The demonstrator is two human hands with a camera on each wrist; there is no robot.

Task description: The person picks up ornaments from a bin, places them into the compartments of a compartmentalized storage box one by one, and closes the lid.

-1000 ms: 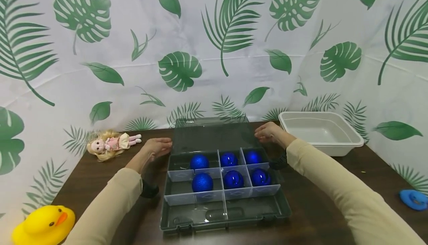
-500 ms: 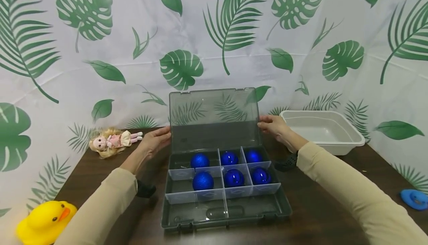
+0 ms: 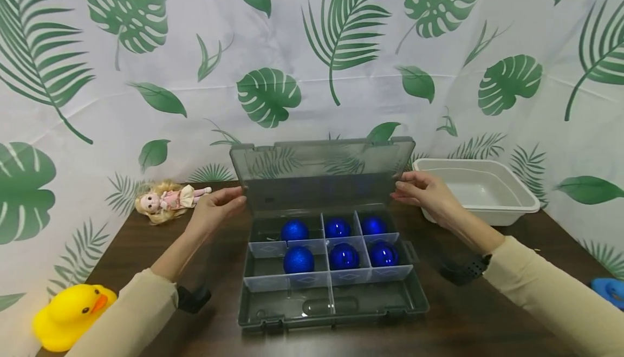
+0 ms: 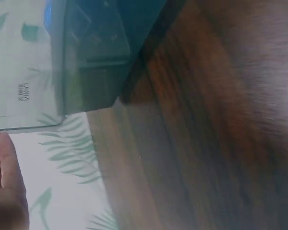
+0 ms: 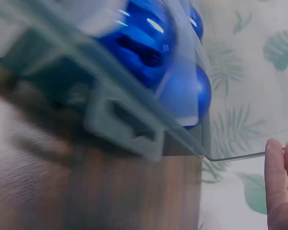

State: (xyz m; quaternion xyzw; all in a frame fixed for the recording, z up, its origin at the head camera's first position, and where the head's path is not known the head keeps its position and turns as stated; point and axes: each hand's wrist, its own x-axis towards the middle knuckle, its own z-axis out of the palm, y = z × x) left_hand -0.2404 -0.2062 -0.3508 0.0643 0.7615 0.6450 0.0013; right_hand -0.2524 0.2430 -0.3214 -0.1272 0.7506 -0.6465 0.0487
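Observation:
A dark translucent plastic organizer box (image 3: 377, 296) lies on the table, its hinged lid (image 3: 317, 189) raised and tilted forward over the back compartments. Blue balls fill several compartments: glittery ones (image 3: 299, 260) on the left, glossy ones (image 3: 344, 256) on the right. The front compartments hold no balls. My left hand (image 3: 214, 208) touches the lid's left side edge with fairly straight fingertips. On the opposite edge, my right hand (image 3: 424, 194) does the same. Each wrist view shows straight fingers (image 4: 9, 165) (image 5: 276, 177) against the lid's rim.
A doll (image 3: 168, 200) lies at the back left, a yellow rubber duck (image 3: 70, 316) at the front left. Behind my right hand stands a white basin (image 3: 478, 183). A blue toy (image 3: 606, 291) sits at the right edge. A leaf-print cloth (image 3: 292, 32) hangs behind the table.
The lid has swung up from leaning far back to past upright, tilting towards me. Both hands have moved with it along its side edges; the balls stay in place.

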